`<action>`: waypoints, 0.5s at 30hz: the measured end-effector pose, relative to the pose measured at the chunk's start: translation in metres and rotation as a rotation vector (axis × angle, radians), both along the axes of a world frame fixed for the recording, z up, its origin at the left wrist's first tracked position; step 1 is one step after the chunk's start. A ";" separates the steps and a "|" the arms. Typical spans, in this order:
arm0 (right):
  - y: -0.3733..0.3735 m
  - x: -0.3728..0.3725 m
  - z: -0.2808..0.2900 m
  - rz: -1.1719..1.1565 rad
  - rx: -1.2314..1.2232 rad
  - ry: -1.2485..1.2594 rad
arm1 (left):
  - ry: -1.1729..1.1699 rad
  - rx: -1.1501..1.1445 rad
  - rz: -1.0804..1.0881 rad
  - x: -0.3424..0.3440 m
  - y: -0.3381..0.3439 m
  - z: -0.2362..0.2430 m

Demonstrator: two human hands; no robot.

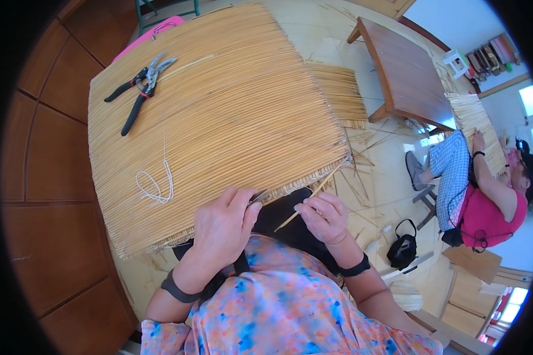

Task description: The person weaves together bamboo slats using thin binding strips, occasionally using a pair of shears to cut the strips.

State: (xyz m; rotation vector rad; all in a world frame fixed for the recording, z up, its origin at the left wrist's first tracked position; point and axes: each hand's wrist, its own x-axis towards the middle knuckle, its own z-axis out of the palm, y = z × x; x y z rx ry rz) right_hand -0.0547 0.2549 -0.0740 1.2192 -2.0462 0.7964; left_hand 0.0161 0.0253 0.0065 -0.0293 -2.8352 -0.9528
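Note:
A large mat of straw-coloured stalks (219, 118) spreads before me, its near edge at my lap. My right hand (324, 218) pinches a thin dry stalk (288, 221), which slants from above my dark-covered lap up to the mat's near right corner. Beside it my left hand (224, 223) is closed on a small metal blade-like tool (258, 196); its tip shows past the fingers and the rest is hidden. Pruning shears (142, 89) with black handles lie spread on the mat's far left. Nearer, a loose white string (170, 177) rests in loops on the stalks.
Brown wooden panels (59, 136) stand close on the left. A wooden table (405, 74) is at the far right, with scattered stalks (361, 177) on the tiled floor. Another person (485, 207) sits at the right holding a smaller mat (478, 127). A black bag (402, 248) lies nearby.

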 end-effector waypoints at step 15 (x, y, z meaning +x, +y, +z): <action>0.056 0.000 -0.007 -0.305 0.125 -0.304 | 0.019 0.023 0.022 -0.003 0.002 -0.002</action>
